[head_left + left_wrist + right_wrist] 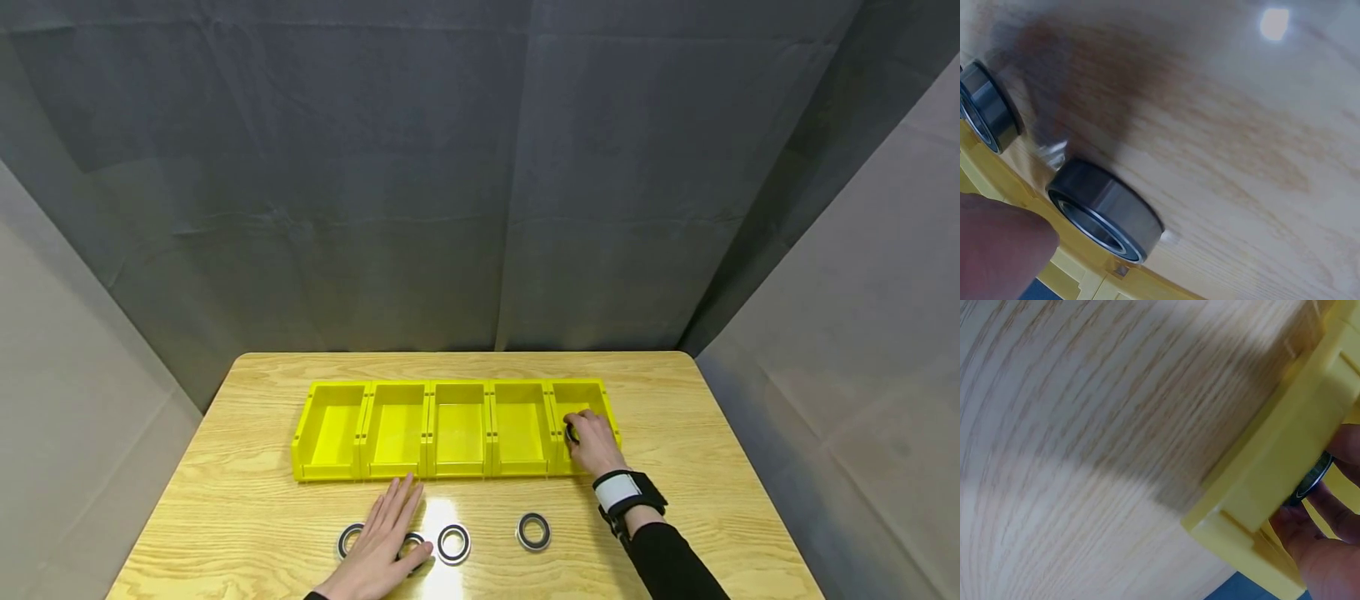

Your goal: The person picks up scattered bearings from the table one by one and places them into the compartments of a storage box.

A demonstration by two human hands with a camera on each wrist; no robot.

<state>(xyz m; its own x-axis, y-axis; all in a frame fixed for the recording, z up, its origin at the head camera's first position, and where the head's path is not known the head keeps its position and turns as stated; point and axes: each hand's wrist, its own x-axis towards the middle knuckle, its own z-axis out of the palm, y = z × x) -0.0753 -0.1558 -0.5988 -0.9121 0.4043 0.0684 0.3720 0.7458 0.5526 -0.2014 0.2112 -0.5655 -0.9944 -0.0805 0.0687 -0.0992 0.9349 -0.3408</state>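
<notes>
My right hand (597, 446) reaches into the rightmost yellow bin (577, 392) and pinches a ball bearing (572, 434). The right wrist view shows this bearing (1311, 481) between thumb and fingers, just inside the bin's wall (1272, 456). With straight, slightly spread fingers, my left hand (384, 546) lies low over the table in front of the bins. It partly covers two bearings, one (342, 542) at its left and another (407, 552) beside the thumb; whether it touches them I cannot tell. Two more bearings, one (467, 546) near the thumb and one (547, 533) farther right, lie flat.
Several yellow bins (460, 469) stand joined in a row across the wooden table (247, 517). A grey curtain (375, 208) hangs behind the table, with pale cloth panels (862, 400) on either side. A strapped band (626, 492) is on the right wrist.
</notes>
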